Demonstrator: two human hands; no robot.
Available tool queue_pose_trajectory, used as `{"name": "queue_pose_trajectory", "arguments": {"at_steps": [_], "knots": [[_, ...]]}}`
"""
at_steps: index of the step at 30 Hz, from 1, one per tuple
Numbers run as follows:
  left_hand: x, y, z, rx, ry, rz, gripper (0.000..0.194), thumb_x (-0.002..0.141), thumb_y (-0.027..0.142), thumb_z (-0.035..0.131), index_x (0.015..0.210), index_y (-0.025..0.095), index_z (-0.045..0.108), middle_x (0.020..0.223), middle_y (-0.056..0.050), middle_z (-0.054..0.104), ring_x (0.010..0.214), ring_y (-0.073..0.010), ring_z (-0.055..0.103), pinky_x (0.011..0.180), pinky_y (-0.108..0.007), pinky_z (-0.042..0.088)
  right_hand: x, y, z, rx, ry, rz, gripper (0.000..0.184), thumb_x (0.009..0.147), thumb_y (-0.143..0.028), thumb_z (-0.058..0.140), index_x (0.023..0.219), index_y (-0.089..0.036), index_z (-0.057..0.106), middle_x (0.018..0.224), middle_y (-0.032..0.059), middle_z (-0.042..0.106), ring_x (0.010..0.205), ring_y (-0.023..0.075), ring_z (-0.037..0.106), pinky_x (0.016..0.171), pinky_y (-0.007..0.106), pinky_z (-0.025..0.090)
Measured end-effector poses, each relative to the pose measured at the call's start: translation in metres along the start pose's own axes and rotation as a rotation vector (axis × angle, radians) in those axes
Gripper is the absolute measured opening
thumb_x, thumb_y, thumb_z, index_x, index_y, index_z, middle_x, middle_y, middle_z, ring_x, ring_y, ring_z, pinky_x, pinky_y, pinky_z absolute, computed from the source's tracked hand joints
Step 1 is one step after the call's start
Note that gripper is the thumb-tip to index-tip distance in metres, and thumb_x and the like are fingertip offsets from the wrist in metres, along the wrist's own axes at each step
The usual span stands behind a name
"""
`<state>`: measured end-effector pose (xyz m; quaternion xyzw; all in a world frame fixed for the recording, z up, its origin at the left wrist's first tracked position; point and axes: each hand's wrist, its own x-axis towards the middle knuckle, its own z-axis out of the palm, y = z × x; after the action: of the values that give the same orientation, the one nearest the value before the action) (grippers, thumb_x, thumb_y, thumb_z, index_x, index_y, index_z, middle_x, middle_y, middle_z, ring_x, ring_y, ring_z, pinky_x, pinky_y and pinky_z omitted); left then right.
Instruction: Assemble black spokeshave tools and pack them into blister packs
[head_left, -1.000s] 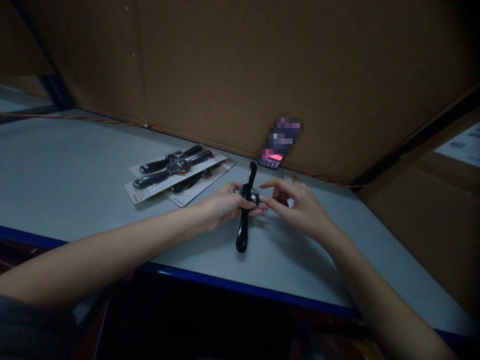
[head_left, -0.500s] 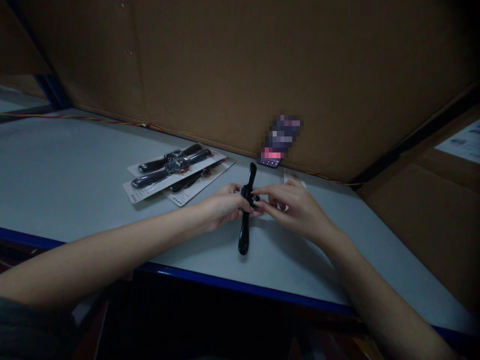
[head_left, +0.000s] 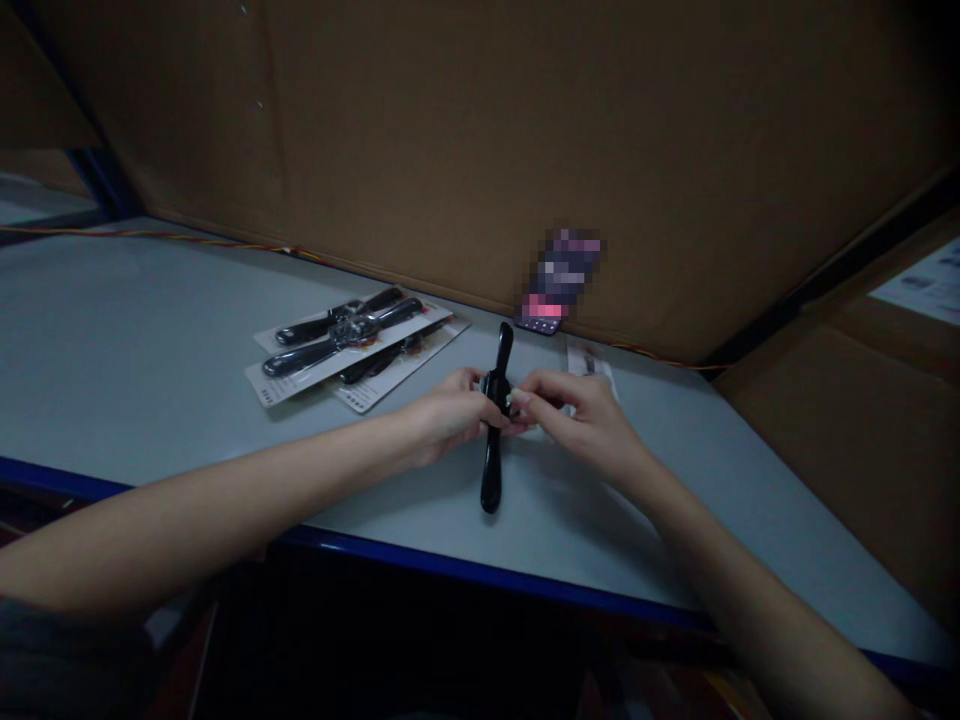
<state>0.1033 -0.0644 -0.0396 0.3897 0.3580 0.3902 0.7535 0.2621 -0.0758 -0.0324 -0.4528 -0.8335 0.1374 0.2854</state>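
On the grey bench (head_left: 150,330), left fingers (head_left: 471,380) clamp a black two-handled tool (head_left: 491,475), right fingers (head_left: 536,392) pinching its centre; the packaging cards (head_left: 360,395) show no readable print.

Both bare arms (head_left: 225,503) reach inward from either side, the left hand (head_left: 450,412) curled closed and the right hand (head_left: 581,425) pinching, fingertips nearly meeting.

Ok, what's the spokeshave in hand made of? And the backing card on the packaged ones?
The spokeshave handle: glossy black, moulded-looking, plastic or coated metal, the sheen can't settle which. The backing card: matte white printed card, by its flat thin sheet.
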Motion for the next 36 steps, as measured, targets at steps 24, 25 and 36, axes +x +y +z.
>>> {"name": "queue_pose_trajectory", "arguments": {"at_steps": [24,25,36], "knots": [[0.0,-0.005,-0.006,-0.018,-0.072,0.117,0.053,0.06,-0.012,0.063,0.1,0.016,0.043,0.084,0.0,0.061,0.078,-0.013,0.065,0.09,-0.038,0.047,0.001,0.015,-0.012,-0.292,0.075,-0.103,0.027,0.084,-0.043,0.058,0.097,-0.019,0.055,0.067,-0.0014,0.059,0.061,0.0142,0.052,0.067,0.029,0.034],[-0.001,-0.004,-0.005,-0.019,-0.085,0.12,0.051,0.061,-0.012,0.063,0.1,0.016,0.043,0.084,0.0,0.062,0.079,-0.0125,0.065,0.092,-0.038,0.046,0.0,0.017,-0.015,-0.282,0.067,-0.11,0.028,0.083,-0.043,0.059,0.1,-0.02,0.056,0.07,-0.001,0.059,0.061,0.0139,0.052,0.067,0.029,0.034],[-0.002,-0.002,-0.006,-0.055,-0.145,0.09,0.047,0.066,-0.014,0.054,0.101,0.016,0.043,0.09,-0.003,0.063,0.081,-0.0134,0.067,0.093,-0.036,0.044,-0.003,0.014,-0.021,-0.427,-0.105,-0.242,0.023,0.085,-0.034,0.057,0.104,-0.02,0.058,0.085,0.0027,0.064,0.075,0.0166,0.057,0.07,0.031,0.033]]}}
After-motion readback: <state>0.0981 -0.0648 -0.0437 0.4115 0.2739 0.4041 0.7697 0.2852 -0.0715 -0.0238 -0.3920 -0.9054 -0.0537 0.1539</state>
